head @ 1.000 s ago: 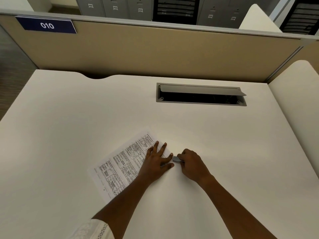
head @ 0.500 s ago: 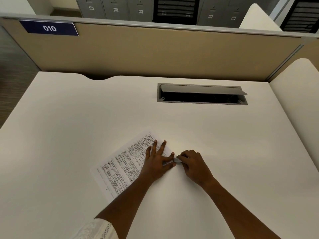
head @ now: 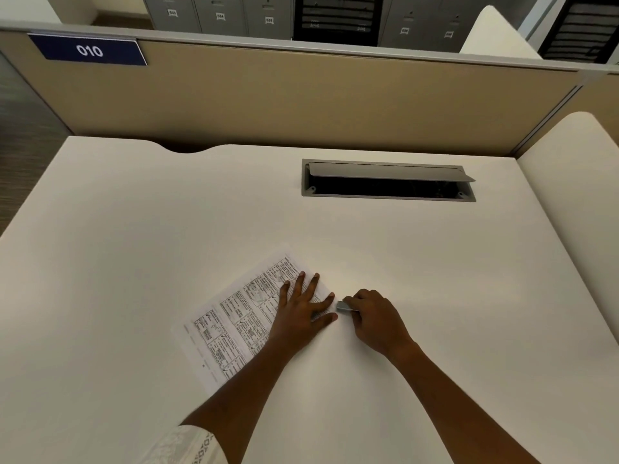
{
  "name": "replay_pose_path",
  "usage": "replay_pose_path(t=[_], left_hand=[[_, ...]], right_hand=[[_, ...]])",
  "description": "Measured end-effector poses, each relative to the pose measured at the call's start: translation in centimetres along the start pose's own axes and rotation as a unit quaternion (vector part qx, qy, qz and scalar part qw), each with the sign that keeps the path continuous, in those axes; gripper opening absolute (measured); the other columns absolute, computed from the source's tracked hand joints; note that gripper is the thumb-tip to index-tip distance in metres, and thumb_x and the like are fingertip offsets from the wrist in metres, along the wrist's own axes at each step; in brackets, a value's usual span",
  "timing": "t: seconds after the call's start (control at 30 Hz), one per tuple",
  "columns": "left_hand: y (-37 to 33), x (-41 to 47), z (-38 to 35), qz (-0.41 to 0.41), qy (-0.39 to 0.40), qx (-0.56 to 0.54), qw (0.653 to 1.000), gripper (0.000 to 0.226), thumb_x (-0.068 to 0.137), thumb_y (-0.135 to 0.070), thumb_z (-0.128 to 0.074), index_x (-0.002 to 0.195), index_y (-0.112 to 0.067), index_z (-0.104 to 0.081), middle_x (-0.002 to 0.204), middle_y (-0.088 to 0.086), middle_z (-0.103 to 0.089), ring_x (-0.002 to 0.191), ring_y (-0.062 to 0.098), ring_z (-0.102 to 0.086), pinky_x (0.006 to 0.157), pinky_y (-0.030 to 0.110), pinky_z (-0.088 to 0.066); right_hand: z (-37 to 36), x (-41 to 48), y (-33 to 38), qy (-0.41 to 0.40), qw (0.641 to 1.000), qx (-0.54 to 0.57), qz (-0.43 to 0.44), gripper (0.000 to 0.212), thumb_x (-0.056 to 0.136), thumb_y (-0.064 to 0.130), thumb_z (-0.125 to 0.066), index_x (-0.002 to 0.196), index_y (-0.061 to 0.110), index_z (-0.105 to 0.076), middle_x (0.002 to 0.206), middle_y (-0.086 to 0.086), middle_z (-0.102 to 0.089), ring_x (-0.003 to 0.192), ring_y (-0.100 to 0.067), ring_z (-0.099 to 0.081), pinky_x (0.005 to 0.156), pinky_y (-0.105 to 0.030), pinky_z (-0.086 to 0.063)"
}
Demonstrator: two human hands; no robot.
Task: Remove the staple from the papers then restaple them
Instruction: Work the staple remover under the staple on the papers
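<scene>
Change: Shifted slightly rightward since half a second ago, the right hand (head: 375,321) and its metal tool (head: 345,307) now sit just off the right corner of the papers (head: 234,316) rather than against the left thumb. The left hand (head: 303,313) has stayed flat on the sheets.
Number plate (head: 88,50): far up and left of the papers, on the partition, reading 010.
Papers: lying tilted on the white desk (head: 167,212), printed side up, with the near edge under the left forearm.
Left hand: fingers straight and spread, pressing down the papers' right corner, gripping nothing.
Staple: too small to see; probably at the papers' right corner, between the spread thumb and forefinger.
Metal tool: small and grey, just right of the papers' corner, its tip pointing at that corner. It is near the left fingertips but apart from them.
Right hand: just right of the papers, fingers curled round the tool.
Cable hatch (head: 388,180): well up and right of the papers, lid raised.
Step in hand: likely prying the staple out; restapling has not begun, and no stapler is in view.
Doing it well: keep the left palm's weight close to the corner so the sheets cannot slide or buckle. Bring the tool in low and flat under the staple's crown, then lift gently so the paper does not tear. Keep the tip clear of the left thumb.
</scene>
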State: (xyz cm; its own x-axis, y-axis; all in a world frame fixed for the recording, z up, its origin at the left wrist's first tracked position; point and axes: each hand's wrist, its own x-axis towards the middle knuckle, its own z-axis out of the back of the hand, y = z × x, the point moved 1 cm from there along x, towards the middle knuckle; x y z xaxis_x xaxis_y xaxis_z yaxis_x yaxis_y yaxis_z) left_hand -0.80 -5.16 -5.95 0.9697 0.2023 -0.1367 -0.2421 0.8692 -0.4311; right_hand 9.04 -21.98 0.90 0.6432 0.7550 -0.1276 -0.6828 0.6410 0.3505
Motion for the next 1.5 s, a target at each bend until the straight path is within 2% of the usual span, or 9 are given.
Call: replay_pose_path(t=[0.13,0.4,0.57,0.8,1.03,1.23,1.37,1.5], left_hand=[[-0.1,-0.2,0.1,-0.004,-0.008,0.005,1.0,0.057,0.101,-0.065,-0.042,0.152,-0.039,-0.045,0.172,-0.001,-0.015,0.16,0.026,0.004,0.126,0.053,0.007],[-0.4,-0.3,0.1,0.006,0.017,0.035,0.999,0.057,0.102,-0.065,-0.033,0.154,-0.042,-0.039,0.173,-0.004,-0.011,0.16,0.025,0.007,0.125,0.058,0.009],[-0.4,-0.2,0.1,0.009,0.025,0.044,0.999,0.058,0.102,-0.067,-0.03,0.155,-0.044,-0.036,0.173,-0.004,-0.009,0.16,0.025,0.009,0.125,0.059,0.008],[-0.4,0.0,0.0,0.009,0.04,0.053,0.998,0.058,0.103,-0.067,-0.029,0.156,-0.044,-0.033,0.174,-0.004,-0.007,0.16,0.027,0.009,0.123,0.062,0.008],[-0.4,-0.1,0.1,0.01,0.047,0.049,0.998,0.058,0.103,-0.067,-0.027,0.156,-0.045,-0.032,0.174,-0.004,-0.004,0.16,0.026,0.012,0.123,0.062,0.01],[-0.4,-0.1,0.1,0.013,0.04,0.045,0.998,0.06,0.101,-0.069,-0.025,0.156,-0.045,-0.034,0.174,-0.004,-0.005,0.16,0.025,0.01,0.124,0.061,0.008],[-0.2,0.0,0.1,0.01,0.041,0.038,0.998,0.059,0.101,-0.069,-0.027,0.155,-0.045,-0.035,0.174,-0.005,-0.004,0.16,0.025,0.011,0.123,0.06,0.011],[-0.1,0.0,-0.2,0.006,0.029,0.033,0.999,0.059,0.101,-0.069,-0.028,0.154,-0.045,-0.037,0.173,-0.005,-0.006,0.16,0.024,0.009,0.123,0.06,0.011]], right_hand=[[-0.2,0.2,0.3,0.009,1.0,-0.002,-0.004,0.032,0.094,0.012,-0.05,0.118,0.021,-0.07,0.103,-0.002,-0.067,0.097,-0.023,-0.059,0.075,-0.034,-0.049],[-0.5,0.6,0.3,0.01,1.0,-0.005,-0.005,0.032,0.095,0.014,-0.051,0.122,0.019,-0.068,0.109,-0.002,-0.066,0.1,-0.022,-0.059,0.075,-0.028,-0.047],[0.0,1.1,0.1,0.016,0.999,-0.017,0.024,0.027,0.098,0.026,-0.052,0.115,0.022,-0.071,0.108,0.001,-0.067,0.097,-0.022,-0.062,0.077,-0.034,-0.051],[-0.1,1.5,0.0,0.009,1.0,-0.002,0.029,0.022,0.097,0.029,-0.055,0.105,0.025,-0.075,0.1,0.004,-0.067,0.094,-0.022,-0.061,0.076,-0.035,-0.048],[-0.3,1.0,-0.3,-0.025,0.999,0.003,0.037,0.018,0.09,0.021,-0.067,0.105,0.024,-0.077,0.1,0.004,-0.071,0.093,-0.025,-0.061,0.073,-0.039,-0.048],[-0.7,0.2,0.1,-0.076,0.991,-0.023,0.109,0.026,0.08,0.007,-0.076,0.102,0.021,-0.077,0.094,0.005,-0.071,0.09,-0.023,-0.064,0.069,-0.036,-0.048],[-0.5,0.4,-0.2,-0.054,0.998,0.012,0.035,0.019,0.089,0.016,-0.07,0.106,0.022,-0.076,0.099,0.003,-0.072,0.093,-0.024,-0.063,0.074,-0.039,-0.049],[-0.1,0.5,-0.5,-0.018,0.998,0.055,-0.004,0.025,0.094,0.02,-0.062,0.117,0.02,-0.072,0.101,-0.002,-0.071,0.095,-0.024,-0.06,0.08,-0.039,-0.05]])
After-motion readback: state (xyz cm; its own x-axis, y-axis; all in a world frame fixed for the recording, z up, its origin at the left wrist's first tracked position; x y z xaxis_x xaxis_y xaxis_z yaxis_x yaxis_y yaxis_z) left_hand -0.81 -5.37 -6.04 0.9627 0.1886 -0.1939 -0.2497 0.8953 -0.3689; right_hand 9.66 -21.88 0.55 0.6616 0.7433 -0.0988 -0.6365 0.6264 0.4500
